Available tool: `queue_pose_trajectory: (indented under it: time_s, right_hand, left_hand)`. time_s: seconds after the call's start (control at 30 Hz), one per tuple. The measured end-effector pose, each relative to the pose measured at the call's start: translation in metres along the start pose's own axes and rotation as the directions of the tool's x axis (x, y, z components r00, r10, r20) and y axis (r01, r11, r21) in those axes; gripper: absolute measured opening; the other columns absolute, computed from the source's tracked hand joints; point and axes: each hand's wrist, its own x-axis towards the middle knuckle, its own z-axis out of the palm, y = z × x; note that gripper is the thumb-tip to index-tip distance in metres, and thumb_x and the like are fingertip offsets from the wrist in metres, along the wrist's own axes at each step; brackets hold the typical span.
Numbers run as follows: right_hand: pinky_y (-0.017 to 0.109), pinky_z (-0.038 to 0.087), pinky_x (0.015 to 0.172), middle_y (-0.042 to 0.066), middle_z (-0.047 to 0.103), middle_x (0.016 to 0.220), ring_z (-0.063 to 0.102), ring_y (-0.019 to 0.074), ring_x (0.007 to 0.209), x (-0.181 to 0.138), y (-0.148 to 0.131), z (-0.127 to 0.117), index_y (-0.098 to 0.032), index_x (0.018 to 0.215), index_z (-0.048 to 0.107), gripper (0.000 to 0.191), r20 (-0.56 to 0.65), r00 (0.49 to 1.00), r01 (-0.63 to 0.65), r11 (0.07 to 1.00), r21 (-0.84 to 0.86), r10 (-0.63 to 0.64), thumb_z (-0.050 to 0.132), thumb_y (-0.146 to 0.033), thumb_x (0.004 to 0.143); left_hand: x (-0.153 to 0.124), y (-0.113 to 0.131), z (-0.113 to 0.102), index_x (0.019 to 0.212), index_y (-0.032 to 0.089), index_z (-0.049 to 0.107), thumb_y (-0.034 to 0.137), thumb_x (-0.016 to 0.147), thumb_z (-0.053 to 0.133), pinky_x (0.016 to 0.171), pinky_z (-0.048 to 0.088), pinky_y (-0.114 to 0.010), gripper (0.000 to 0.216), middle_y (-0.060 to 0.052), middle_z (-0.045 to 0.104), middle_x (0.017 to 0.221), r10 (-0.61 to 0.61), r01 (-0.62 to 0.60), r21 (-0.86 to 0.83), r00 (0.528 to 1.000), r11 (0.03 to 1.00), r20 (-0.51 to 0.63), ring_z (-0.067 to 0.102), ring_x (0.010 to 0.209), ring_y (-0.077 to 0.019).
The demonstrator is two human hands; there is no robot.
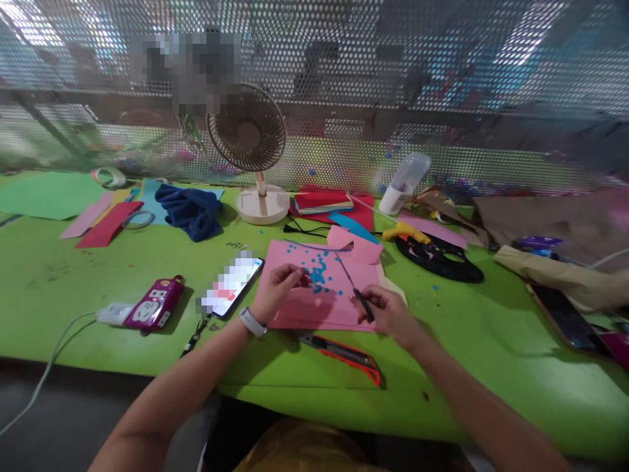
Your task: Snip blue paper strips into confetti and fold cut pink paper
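Observation:
My left hand, with a white band on the wrist, hovers over the left part of the pink paper sheets. Its thumb and fingers are pinched together; what they hold, if anything, is too small to make out. My right hand grips a slim tool with a black handle and a thin dark shaft pointing up and left. Small blue paper pieces lie scattered and heaped between the hands. An orange-and-black utility knife rests just below the sheets.
Left of the sheets are a lit phone and a purple power socket with a cable. Behind stand a fan, a blue cloth and coloured papers. A yellow glue gun and a dark phone lie to the right.

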Motion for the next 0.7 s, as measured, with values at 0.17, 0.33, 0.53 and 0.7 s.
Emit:
queue_pose_trajectory:
  time_s: [0.17, 0.33, 0.53, 0.7]
  right_hand:
    - [0.024, 0.038, 0.048, 0.0, 0.061, 0.053, 0.057, 0.0136, 0.049, 0.006, -0.009, -0.035, -0.018, 0.068, 0.053, 0.044, 0.021, 1.0, 0.016, 0.981, -0.191, -0.012, 0.07, -0.059, 0.068]
    - [0.026, 0.034, 0.048, 0.002, 0.065, 0.06, 0.056, 0.0154, 0.051, 0.004, 0.008, -0.076, -0.019, 0.073, 0.058, 0.043, -0.101, 0.994, -0.023, 0.854, -0.52, -0.035, 0.062, -0.062, 0.073]
    - [0.027, 0.031, 0.049, 0.008, 0.071, 0.081, 0.059, 0.0205, 0.062, -0.002, 0.03, -0.115, -0.02, 0.092, 0.07, 0.042, -0.264, 0.958, -0.16, 0.562, -0.812, -0.108, 0.06, -0.058, 0.075]
    - [0.027, 0.028, 0.052, 0.012, 0.067, 0.099, 0.06, 0.0224, 0.073, -0.006, 0.035, -0.122, -0.02, 0.093, 0.073, 0.039, -0.254, 0.952, -0.171, 0.395, -0.903, -0.169, 0.062, -0.053, 0.075]
  left_hand:
    - [0.011, 0.012, -0.009, 0.075, 0.014, 0.063, 0.044, 0.069, 0.071, 0.076, 0.051, -0.032, 0.032, -0.007, 0.07, 0.079, -0.152, 0.147, -0.086, 0.987, 0.985, -0.058, 0.066, 0.075, -0.0178]
    - [0.017, 0.021, -0.014, 0.074, 0.014, 0.064, 0.045, 0.069, 0.072, 0.078, 0.05, -0.032, 0.032, -0.008, 0.071, 0.079, -0.149, 0.148, -0.038, 0.988, 0.988, -0.032, 0.065, 0.075, -0.0167]
    - [0.058, 0.022, -0.04, 0.072, 0.013, 0.065, 0.047, 0.065, 0.074, 0.068, 0.049, -0.027, 0.036, -0.007, 0.069, 0.074, -0.054, 0.072, 0.083, 0.978, 0.994, -0.202, 0.062, 0.067, -0.0137]
    - [0.101, 0.016, -0.064, 0.069, 0.014, 0.059, 0.039, 0.069, 0.073, 0.064, 0.046, -0.025, 0.029, -0.005, 0.067, 0.068, -0.007, 0.058, 0.132, 0.933, 0.99, -0.36, 0.06, 0.062, -0.0112]
